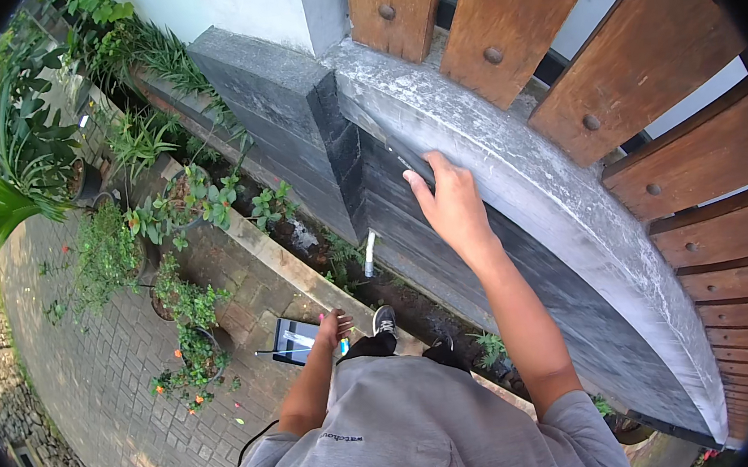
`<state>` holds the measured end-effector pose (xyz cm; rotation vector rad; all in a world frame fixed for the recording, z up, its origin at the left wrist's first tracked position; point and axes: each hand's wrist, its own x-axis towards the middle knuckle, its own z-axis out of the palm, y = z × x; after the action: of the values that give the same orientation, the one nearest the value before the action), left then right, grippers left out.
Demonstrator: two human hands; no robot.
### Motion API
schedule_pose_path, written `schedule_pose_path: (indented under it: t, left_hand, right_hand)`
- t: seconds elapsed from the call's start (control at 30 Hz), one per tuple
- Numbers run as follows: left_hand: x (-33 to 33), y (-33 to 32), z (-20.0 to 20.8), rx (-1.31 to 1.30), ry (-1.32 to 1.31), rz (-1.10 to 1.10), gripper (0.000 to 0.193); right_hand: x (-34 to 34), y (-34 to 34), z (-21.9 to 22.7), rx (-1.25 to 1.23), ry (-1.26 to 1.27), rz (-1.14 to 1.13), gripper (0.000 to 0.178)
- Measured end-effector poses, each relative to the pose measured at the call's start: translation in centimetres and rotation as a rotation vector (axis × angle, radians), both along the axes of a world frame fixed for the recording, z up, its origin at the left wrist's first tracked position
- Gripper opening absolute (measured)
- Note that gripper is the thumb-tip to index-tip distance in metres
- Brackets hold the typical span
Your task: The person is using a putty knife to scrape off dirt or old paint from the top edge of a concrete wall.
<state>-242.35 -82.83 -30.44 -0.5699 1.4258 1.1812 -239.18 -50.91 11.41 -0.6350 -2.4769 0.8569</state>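
Note:
My right hand (453, 199) reaches up to the light grey ledge (511, 162) on top of the low wall. Its thumb and fingers are closed on a slim dark tool (409, 160), which points up and left along the ledge's lower edge. The tool's kind cannot be made out. My left hand (336, 327) hangs low by my side with its fingers loosely apart and nothing visible in it. Below it on the paving lies a dark rectangular tray (287, 354) with something whitish in it and a thin light-coloured stick across it.
Brown wooden slats (484, 25) rise above the ledge. Dark stone cladding (275, 99) covers the wall, and a white pipe (370, 254) juts out low. A soil strip and concrete kerb (283, 267) run along its foot. Potted plants (195, 341) stand on the brick paving (109, 376) at left.

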Motion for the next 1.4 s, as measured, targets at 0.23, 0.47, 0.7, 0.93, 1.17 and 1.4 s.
schedule_pose_path:
  t: [0.23, 0.47, 0.7, 0.93, 1.17, 1.4]
  left_hand:
    - [-1.8, 4.0, 3.0, 0.097, 0.047, 0.024, 0.038]
    - [-1.6, 9.7, 6.2, 0.16, 0.052, -0.079, 0.039]
    - [0.7, 10.8, 6.4, 0.279, -0.039, -0.02, 0.042]
    - [-0.1, 11.9, 8.4, 0.374, -0.096, 0.03, 0.041]
    - [-1.9, 11.0, 7.4, 0.383, -0.13, 0.125, 0.038]
    - [-1.9, 9.0, 7.1, 0.437, -0.142, 0.268, 0.037]
  right_hand:
    - [4.2, 0.4, 1.1, 0.057, -0.002, -0.014, 0.029]
    - [5.9, -0.5, 0.5, 0.178, -0.014, -0.087, 0.026]
    - [8.7, -1.7, -3.1, 0.217, 0.142, -0.12, 0.026]
    - [2.8, -2.2, -2.5, 0.198, 0.013, -0.051, 0.025]
    - [-0.6, -2.0, -3.7, 0.277, 0.037, -0.054, 0.024]
    - [2.3, -2.3, -4.0, 0.213, 0.097, -0.098, 0.023]
